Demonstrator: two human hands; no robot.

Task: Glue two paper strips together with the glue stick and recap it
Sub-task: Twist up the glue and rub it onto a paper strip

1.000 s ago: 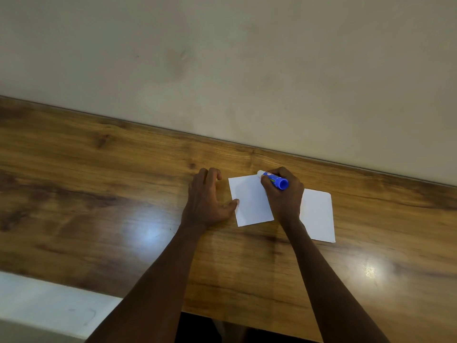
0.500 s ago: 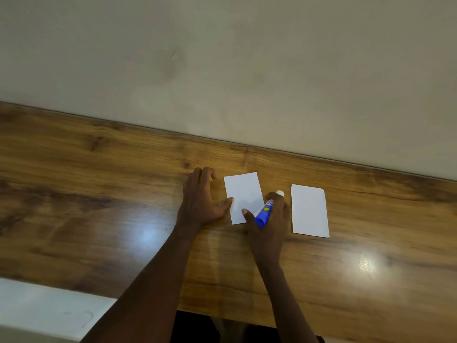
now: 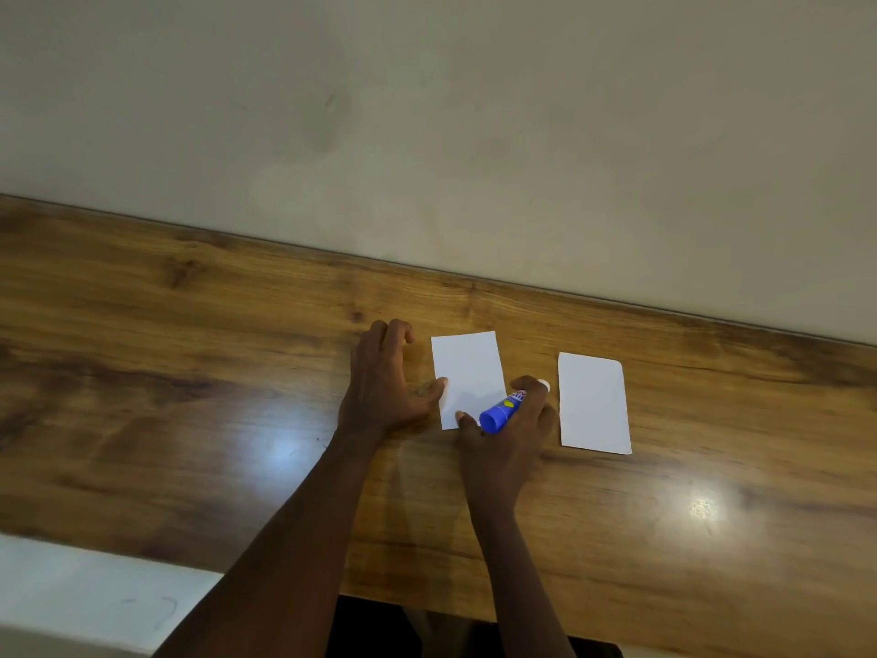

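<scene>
Wood-grain surface (image 3: 190, 372) carries two light, floppy paper strips: left hand (image 3: 384, 387) pins one strip (image 3: 467, 372) flat; right hand (image 3: 510, 434) grips the rigid glue stick (image 3: 500, 410).

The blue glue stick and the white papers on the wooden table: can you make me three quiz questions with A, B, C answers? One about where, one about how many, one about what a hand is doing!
1. Where is the blue glue stick?
A. In the right hand
B. Lying on the brown wooden table
C. In the left hand

2. How many white paper strips lie on the table?
A. One
B. Two
C. Four

3. What is the left hand doing?
A. Lifting a paper in the air
B. Holding a cap
C. Resting with its thumb on the left white paper strip

Answers: 1 A, the right hand's fingers wrap the tube. 2 B, the left strip and the right white paper strip lie apart. 3 C, the thumb touches that strip's left edge.
</scene>
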